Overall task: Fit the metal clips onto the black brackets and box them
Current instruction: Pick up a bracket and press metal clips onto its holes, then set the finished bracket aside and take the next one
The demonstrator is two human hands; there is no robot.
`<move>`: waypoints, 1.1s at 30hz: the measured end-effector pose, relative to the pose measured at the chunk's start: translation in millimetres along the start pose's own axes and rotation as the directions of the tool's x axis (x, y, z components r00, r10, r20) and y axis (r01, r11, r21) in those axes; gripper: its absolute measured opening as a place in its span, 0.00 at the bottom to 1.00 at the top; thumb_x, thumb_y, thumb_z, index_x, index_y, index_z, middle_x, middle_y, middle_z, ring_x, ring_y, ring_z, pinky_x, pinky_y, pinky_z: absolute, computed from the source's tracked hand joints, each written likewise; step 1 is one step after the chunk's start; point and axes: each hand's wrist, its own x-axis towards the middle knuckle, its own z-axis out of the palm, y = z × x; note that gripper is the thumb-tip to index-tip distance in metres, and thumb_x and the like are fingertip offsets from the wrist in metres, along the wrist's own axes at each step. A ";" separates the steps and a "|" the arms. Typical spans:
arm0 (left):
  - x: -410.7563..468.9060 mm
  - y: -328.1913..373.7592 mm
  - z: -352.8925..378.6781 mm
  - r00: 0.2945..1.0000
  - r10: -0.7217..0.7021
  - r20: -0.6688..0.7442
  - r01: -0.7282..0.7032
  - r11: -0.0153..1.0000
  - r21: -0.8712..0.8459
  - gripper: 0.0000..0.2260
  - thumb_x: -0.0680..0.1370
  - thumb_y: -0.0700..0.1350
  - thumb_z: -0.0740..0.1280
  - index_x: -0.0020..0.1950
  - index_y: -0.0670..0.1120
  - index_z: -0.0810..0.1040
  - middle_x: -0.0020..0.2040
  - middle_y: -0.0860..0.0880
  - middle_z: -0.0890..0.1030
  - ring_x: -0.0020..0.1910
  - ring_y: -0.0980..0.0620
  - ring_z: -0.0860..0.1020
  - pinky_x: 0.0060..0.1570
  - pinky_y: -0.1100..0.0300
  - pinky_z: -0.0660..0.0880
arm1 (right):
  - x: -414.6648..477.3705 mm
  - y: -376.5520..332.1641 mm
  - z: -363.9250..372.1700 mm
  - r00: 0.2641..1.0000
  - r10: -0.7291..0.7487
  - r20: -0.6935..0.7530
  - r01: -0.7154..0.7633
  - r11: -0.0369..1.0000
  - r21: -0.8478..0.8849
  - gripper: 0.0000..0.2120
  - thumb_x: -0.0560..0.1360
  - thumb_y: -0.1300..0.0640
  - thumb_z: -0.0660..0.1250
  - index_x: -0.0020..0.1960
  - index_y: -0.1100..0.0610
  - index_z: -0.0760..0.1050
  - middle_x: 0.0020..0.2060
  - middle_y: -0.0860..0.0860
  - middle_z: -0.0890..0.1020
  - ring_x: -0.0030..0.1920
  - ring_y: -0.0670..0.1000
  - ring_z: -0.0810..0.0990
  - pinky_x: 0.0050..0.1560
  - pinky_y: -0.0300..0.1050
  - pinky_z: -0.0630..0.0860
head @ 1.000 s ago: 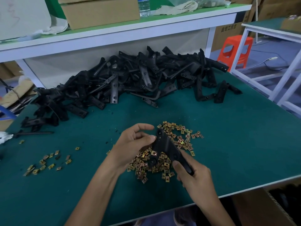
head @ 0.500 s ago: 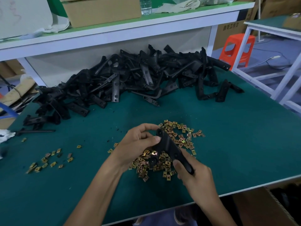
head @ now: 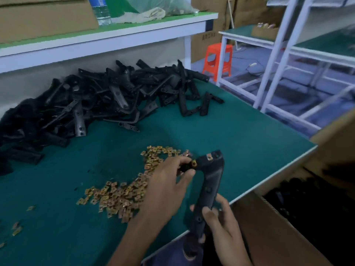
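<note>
I hold one black L-shaped bracket [head: 210,181] above the table's near right edge. My right hand [head: 222,225] grips its long lower arm. My left hand [head: 169,187] pinches the bracket's short upper arm, where a gold metal clip [head: 193,163] sits at my fingertips. A second clip [head: 209,157] shows on the bracket's corner. A heap of loose gold clips [head: 123,196] lies on the green table [head: 240,135] under and left of my left hand. A big pile of black brackets [head: 107,98] fills the back of the table.
A large cardboard box [head: 272,229] with dark parts inside stands open at the lower right, beside the table edge. A few stray clips [head: 17,228] lie at the far left. A shelf with cartons and a bottle runs behind; an orange stool [head: 218,60] and white racks stand right.
My view has swung right, toward the cardboard box. The bracket has moved right to the table's edge and turned more upright. My left hand stays pinched at its upper end.
</note>
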 end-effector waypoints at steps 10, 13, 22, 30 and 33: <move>-34.8 78.7 115.4 0.845 0.373 0.384 -0.355 0.927 -0.120 0.11 0.82 0.53 0.63 0.64 0.60 0.70 0.60 0.63 0.74 0.61 0.58 0.73 0.56 0.55 0.74 | -85.2 33.7 -71.5 0.946 0.284 -0.154 -0.191 0.875 0.444 0.09 0.63 0.63 0.68 0.37 0.70 0.80 0.38 0.75 0.79 0.33 0.70 0.77 0.20 0.50 0.74; -42.2 83.7 124.6 0.804 0.411 0.429 -0.370 0.912 -0.179 0.19 0.83 0.56 0.61 0.73 0.64 0.63 0.69 0.68 0.68 0.69 0.66 0.65 0.63 0.63 0.67 | -92.3 30.9 -109.0 0.886 0.435 -0.161 -0.308 0.811 0.498 0.13 0.73 0.57 0.71 0.54 0.64 0.81 0.49 0.67 0.85 0.38 0.62 0.85 0.33 0.49 0.81; -47.6 42.9 93.2 0.881 0.224 0.417 -0.195 0.974 -0.112 0.14 0.82 0.56 0.62 0.68 0.64 0.72 0.63 0.72 0.71 0.66 0.69 0.67 0.62 0.68 0.68 | -32.0 -4.5 -170.6 0.784 0.409 -0.467 -0.109 0.831 0.545 0.07 0.83 0.58 0.65 0.61 0.56 0.74 0.51 0.57 0.86 0.49 0.55 0.85 0.45 0.47 0.76; -49.2 -6.0 27.9 0.970 -0.050 0.238 0.064 0.997 -0.052 0.08 0.80 0.61 0.59 0.57 0.70 0.73 0.63 0.79 0.65 0.65 0.74 0.64 0.59 0.75 0.65 | 17.7 -11.7 -88.7 0.940 0.195 -0.280 -0.141 0.969 0.202 0.07 0.81 0.64 0.66 0.54 0.61 0.82 0.38 0.59 0.85 0.32 0.53 0.80 0.27 0.43 0.73; -55.0 -26.3 -0.4 0.987 -0.148 0.063 0.151 0.987 -0.049 0.11 0.76 0.62 0.59 0.56 0.68 0.76 0.62 0.76 0.70 0.62 0.70 0.71 0.55 0.76 0.67 | 34.6 -16.6 -56.5 0.983 0.031 -0.181 -0.026 0.999 0.031 0.07 0.80 0.65 0.67 0.50 0.57 0.84 0.37 0.58 0.85 0.34 0.52 0.80 0.29 0.41 0.75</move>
